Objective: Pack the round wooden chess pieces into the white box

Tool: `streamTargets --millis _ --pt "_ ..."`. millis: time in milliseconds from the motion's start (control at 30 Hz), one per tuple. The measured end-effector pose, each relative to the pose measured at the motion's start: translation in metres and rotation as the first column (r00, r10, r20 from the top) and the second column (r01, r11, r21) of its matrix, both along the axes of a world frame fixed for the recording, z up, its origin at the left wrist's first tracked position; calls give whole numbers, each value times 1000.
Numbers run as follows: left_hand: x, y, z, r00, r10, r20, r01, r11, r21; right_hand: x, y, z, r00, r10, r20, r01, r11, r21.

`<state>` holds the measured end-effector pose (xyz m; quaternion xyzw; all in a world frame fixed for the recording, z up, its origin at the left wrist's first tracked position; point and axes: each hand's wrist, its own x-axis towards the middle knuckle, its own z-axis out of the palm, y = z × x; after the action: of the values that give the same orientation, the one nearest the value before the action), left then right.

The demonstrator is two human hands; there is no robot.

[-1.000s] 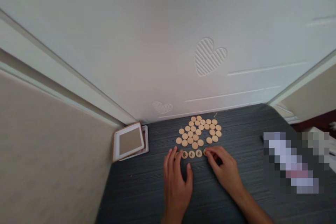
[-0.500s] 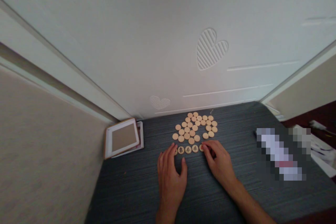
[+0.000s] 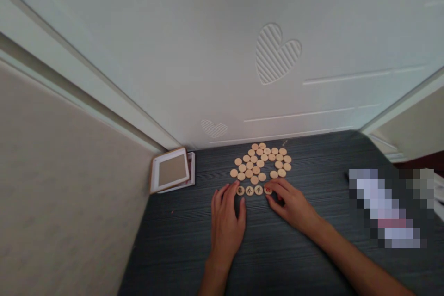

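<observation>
Several Chinese chess pieces lie face up in a short row on the dark table. Three with black characters show, the middle one being a round piece (image 3: 249, 190), and at the right end is a red-marked Chinese chess piece (image 3: 268, 190). My left hand (image 3: 227, 222) rests at the row's left end, thumb apart from the fingers, fingertips beside the leftmost visible piece. My right hand (image 3: 294, 203) has thumb and fingertips around the red-marked piece, partly covering it. Just beyond the row, many blank-side-up pieces (image 3: 255, 170) lie in a loose cluster.
An open shallow box (image 3: 190, 175) with its lid (image 3: 155, 180) leaning in it sits at the table's left back corner. A blurred-out object (image 3: 381, 208) lies on the right. Behind the table (image 3: 291, 259) stands a white panel (image 3: 222, 55) with heart reliefs.
The camera view has shifted slightly. My left fingertips now cover the spot where another piece showed at the row's left end. More of the red-marked piece shows by my right fingers.
</observation>
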<state>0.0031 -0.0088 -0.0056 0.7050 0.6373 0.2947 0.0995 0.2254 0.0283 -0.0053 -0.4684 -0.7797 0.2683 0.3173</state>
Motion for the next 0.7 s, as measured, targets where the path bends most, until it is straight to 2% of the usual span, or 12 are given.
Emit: streamTargets --millis 467,600,700 --pt "1 -1 0 999 2 47 -2 1000 -14 2 3 2 995 -29 -94 27 999 -28" --pt "-5 12 20 990 -31 134 25 999 45 3 2 8 988 -46 -150 42 999 -27" --pt "-8 39 45 982 -164 94 162 986 31 7 3 10 961 -164 -223 156 986 -53"
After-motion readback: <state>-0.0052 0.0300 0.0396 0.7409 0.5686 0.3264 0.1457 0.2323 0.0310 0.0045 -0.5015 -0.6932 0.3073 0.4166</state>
